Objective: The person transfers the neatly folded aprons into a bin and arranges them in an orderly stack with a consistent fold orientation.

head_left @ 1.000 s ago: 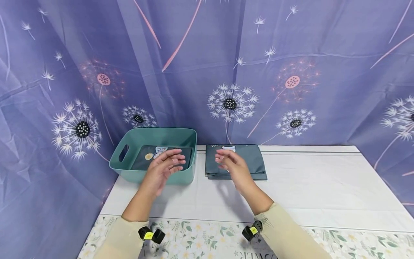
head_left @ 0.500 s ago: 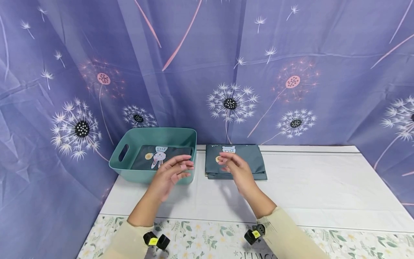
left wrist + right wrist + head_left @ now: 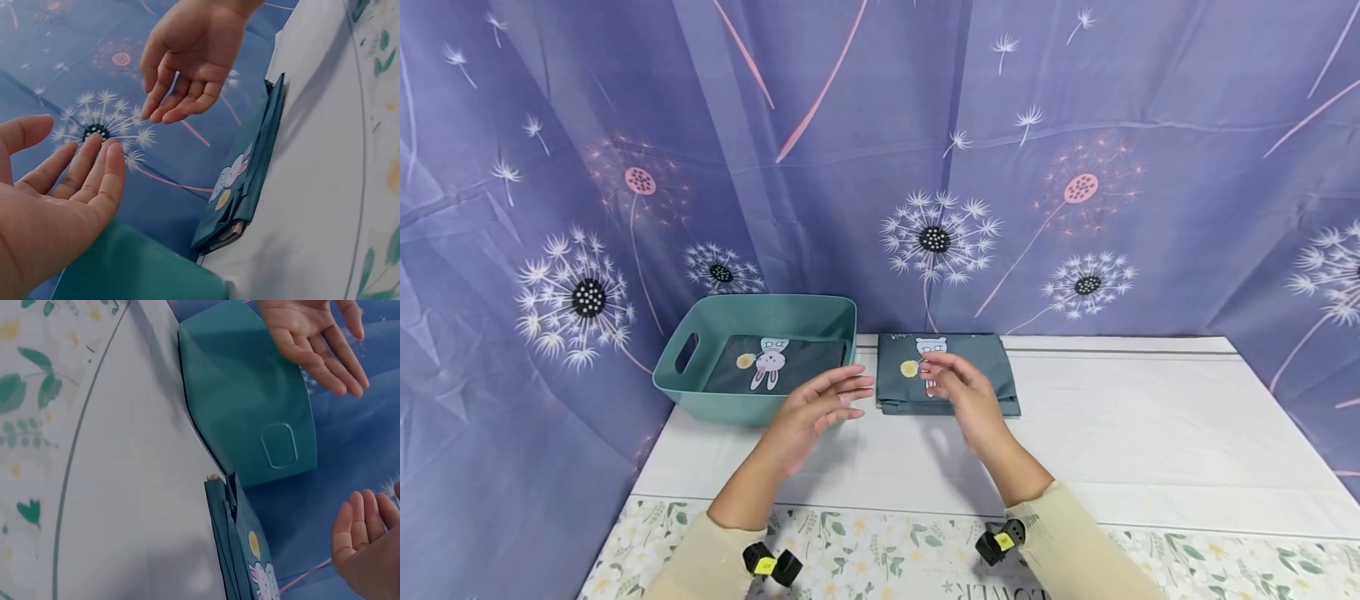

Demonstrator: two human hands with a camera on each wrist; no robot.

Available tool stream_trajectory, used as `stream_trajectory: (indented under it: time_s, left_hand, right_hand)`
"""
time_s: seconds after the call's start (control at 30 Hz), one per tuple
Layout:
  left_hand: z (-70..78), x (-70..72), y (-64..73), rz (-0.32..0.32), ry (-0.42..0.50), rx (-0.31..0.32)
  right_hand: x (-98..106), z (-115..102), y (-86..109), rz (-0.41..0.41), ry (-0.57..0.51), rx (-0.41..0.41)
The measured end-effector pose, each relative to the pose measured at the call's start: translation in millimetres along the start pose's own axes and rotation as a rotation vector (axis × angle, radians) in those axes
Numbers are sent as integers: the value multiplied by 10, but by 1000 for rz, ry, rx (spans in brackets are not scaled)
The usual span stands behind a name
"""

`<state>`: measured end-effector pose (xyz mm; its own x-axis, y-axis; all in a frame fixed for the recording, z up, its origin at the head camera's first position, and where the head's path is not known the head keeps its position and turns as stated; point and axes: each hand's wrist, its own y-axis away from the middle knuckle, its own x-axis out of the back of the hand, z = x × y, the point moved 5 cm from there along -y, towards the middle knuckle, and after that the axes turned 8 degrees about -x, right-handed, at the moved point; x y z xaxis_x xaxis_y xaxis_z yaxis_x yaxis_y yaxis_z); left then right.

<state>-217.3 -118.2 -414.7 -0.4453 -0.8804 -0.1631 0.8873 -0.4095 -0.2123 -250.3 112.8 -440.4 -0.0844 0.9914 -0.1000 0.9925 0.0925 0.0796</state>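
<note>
My left hand [image 3: 815,414] hovers by the near right corner of a green plastic basket [image 3: 700,407], fingers loosely extended and holding nothing. Inside the basket lies a dark green folded cloth [image 3: 812,357] printed with a white rabbit and a yellow flower. My right hand [image 3: 973,402] hangs over the front of a second folded cloth [image 3: 992,367] with the same rabbit print, its fingers relaxed and bare. In the left wrist view this folded cloth [image 3: 240,169] shows several stacked layers from the side. The palms face each other with a gap between them.
A white cloth with a floral front band [image 3: 850,542] covers the table [image 3: 1135,425]. Behind and to the left hangs a purple curtain [image 3: 820,217] with dandelion prints, close behind the basket and the folded cloth. Black wrist cameras sit on both sleeves.
My left hand has moved right and slightly toward me, off the basket's middle, uncovering the rabbit print. My right hand has shifted a little right. Basket and cloths stay put.
</note>
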Motion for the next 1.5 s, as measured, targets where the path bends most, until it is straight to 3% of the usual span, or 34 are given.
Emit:
stream_trajectory:
  time_s: [0.17, 0.33, 0.67, 1.13, 1.5]
  left_hand:
    - [-45, -59, -17, -27, 3, 6]
    - [-108, -87, -26, -9, -29, 42]
    - [-223, -149, -51, 62, -84, 133]
    - [-488, -245, -155, 136, -161, 135]
    - [-700, -242, -239, 234, -191, 181]
  right_hand:
    - [82, 6, -20, 19, -27, -11]
    - [151, 22, -26, 36, -18, -20]
    - [338, 11, -32, 98, -33, -33]
    - [501, 59, -19, 196, 48, -105]
    - [630, 165, -57, 216, 21, -120]
